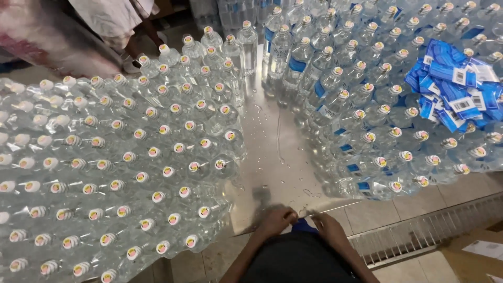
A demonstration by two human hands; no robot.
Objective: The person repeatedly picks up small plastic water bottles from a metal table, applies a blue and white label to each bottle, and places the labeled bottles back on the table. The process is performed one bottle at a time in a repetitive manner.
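My left hand (276, 218) and my right hand (328, 226) meet at the near edge of a wet steel table (272, 157), close to my body. Both pinch a small blue label strip (304, 225) between them, mostly hidden by the fingers. A mass of unlabelled clear water bottles (131, 157) with white caps stands on the left. On the right stand bottles with blue labels (356, 105). A loose pile of blue labels (453, 89) lies on top of the right-hand bottles.
A bare strip of table with water drops runs between the two bottle groups. A tiled floor (398, 209) with a metal drain grate (435, 230) lies at right. Another person's legs (131, 31) show at the top left. A cardboard box (477, 257) sits bottom right.
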